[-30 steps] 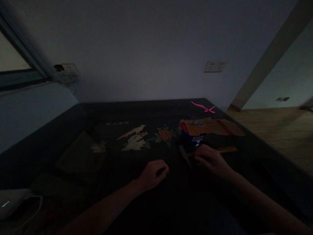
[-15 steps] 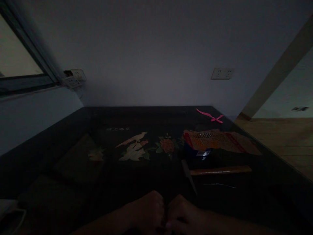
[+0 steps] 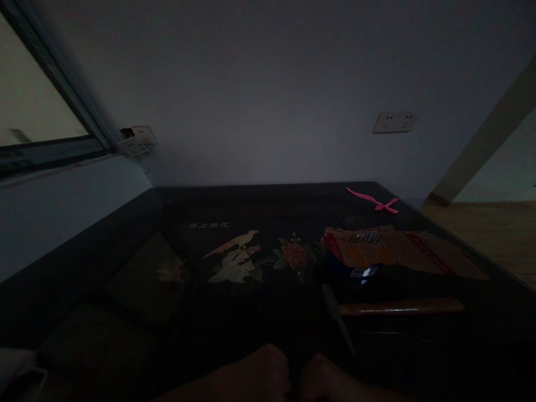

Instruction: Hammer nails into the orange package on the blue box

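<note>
In dim light, my left hand (image 3: 268,371) is at the bottom edge of the view, its fingers curled into a fist. Beside it, a small gap away, my right hand (image 3: 321,377) is closed too. The picture's edge cuts off both hands, so anything between their fingers is hidden. Nearest to my right hand lies a hammer (image 3: 397,307), its long metal head pointing towards me and its wooden handle to the right. A thin wire-like piece (image 3: 397,335) lies just in front of the handle.
The dark glossy table (image 3: 251,201) carries a bird-and-flower picture. Behind the hammer, a red-and-orange patterned sheet (image 3: 377,248) with several nail-like pieces (image 3: 364,238) rests over a blue round item (image 3: 349,271). A pink ribbon (image 3: 377,202) lies at the back right. A white object (image 3: 17,363) shows at left.
The view has tilted and shifted, so the table's things appear farther right and lower. My hands sit lower in the picture and slightly farther apart, still closed.
</note>
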{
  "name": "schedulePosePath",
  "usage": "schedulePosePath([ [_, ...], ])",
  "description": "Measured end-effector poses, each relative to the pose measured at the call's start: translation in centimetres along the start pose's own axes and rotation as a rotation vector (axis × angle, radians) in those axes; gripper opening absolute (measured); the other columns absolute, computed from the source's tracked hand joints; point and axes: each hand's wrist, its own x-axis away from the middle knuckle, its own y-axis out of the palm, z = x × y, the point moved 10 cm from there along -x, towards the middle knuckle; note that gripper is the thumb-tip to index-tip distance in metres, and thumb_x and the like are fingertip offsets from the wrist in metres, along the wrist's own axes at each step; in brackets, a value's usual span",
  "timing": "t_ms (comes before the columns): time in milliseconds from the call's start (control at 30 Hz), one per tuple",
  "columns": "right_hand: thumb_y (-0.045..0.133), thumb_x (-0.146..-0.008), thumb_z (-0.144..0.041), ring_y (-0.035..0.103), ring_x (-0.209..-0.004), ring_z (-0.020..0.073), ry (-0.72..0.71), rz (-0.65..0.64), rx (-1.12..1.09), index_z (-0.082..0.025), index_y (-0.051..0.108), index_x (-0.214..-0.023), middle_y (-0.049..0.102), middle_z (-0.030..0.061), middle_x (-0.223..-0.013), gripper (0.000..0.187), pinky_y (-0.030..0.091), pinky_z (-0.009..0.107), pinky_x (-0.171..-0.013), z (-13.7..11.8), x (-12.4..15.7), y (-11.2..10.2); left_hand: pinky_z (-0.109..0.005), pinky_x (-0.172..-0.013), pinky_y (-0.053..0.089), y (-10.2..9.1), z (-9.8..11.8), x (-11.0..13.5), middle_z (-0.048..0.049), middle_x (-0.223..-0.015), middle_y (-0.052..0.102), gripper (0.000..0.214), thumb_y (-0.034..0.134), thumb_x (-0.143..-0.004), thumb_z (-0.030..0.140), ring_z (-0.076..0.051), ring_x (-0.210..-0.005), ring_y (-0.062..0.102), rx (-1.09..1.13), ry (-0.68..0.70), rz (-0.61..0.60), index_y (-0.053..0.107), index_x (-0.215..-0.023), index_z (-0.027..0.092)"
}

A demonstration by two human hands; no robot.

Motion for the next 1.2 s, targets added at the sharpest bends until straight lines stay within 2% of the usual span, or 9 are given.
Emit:
schedulePosePath([
  [167,0.035,-0.09,-0.067,0.026,-0.038,0.0052,0.035,0.045,-0.011,-0.021,0.032,-0.049,0.027,-0.0088,-0.044,0.063,0.021,0.021,-0.039,-1.5,0.3,-0.8,-0.029,-0.042,0.023,-1.0,-0.1,-0.1,0.0046,-0.041,0.043,0.04,0.066,-0.078,0.023,-0.01,-0.04,0.037,-0.038,-0.031,0.088,0.041,-0.047,0.018],
  [267,0.037,-0.091,-0.065,0.031,-0.038,0.0054,0.044,0.034,-0.011,-0.02,0.037,-0.05,0.033,-0.0075,-0.045,0.061,0.024,0.019,-0.039,-1.8,0.4,-0.7,-0.029,-0.042,0.02,-1.3,-0.1,-0.2,0.0041,-0.038,0.043,0.045,0.065,-0.081,0.035,-0.011,-0.038,0.041,-0.06,-0.062,0.124,0.042,-0.046,0.018],
  [400,0.035,-0.09,-0.068,0.038,-0.039,0.0064,0.04,0.027,-0.003,-0.018,0.044,-0.05,0.04,-0.0055,-0.046,0.064,0.028,0.019,-0.04,-1.9,0.3,-0.6,-0.03,-0.042,0.022,-1.9,-0.1,-0.4,0.003,-0.036,0.045,0.049,0.063,-0.082,0.049,-0.011,-0.038,0.044,-0.081,-0.095,0.169,0.045,-0.047,0.019],
  [567,0.045,-0.083,-0.072,0.035,-0.039,0.0056,0.032,0.046,0.008,-0.018,0.043,-0.048,0.037,-0.0074,-0.045,0.065,0.026,0.019,-0.039,-1.8,0.4,-0.8,-0.03,-0.042,0.021,-1.6,-0.1,-0.3,0.0028,-0.036,0.046,0.048,0.066,-0.078,0.044,-0.011,-0.037,0.046,-0.099,-0.079,0.17,0.043,-0.045,0.018],
  [800,0.051,-0.085,-0.063,0.036,-0.039,0.005,0.026,0.079,0.023,-0.017,0.043,-0.047,0.038,-0.0071,-0.045,0.06,0.026,0.018,-0.04,-1.5,0.4,-0.9,-0.03,-0.042,0.024,-1.4,-0.2,-0.2,0.0032,-0.04,0.05,0.04,0.069,-0.076,0.035,-0.011,-0.039,0.047,-0.073,-0.08,0.143,0.047,-0.047,0.018],
  [967,0.056,-0.085,-0.054,0.031,-0.037,0.0041,0.037,0.087,0.008,-0.017,0.039,-0.046,0.033,-0.0086,-0.043,0.057,0.023,0.018,-0.038,-1.4,0.4,-0.9,-0.03,-0.043,0.027,-1.4,-0.2,-0.4,0.003,-0.039,0.047,0.042,0.064,-0.081,0.039,-0.012,-0.04,0.047,-0.078,-0.087,0.115,0.048,-0.049,0.019],
  [1200,0.06,-0.085,-0.041,0.032,-0.039,0.0039,0.051,0.109,0.033,-0.017,0.041,-0.047,0.034,-0.009,-0.045,0.049,0.022,0.018,-0.04,-1.6,0.5,-1.0,-0.029,-0.042,0.027,-2.0,-0.3,-0.3,0.0024,-0.037,0.047,0.047,0.066,-0.078,0.046,-0.011,-0.037,0.047,-0.093,-0.107,0.173,0.047,-0.045,0.018],
])
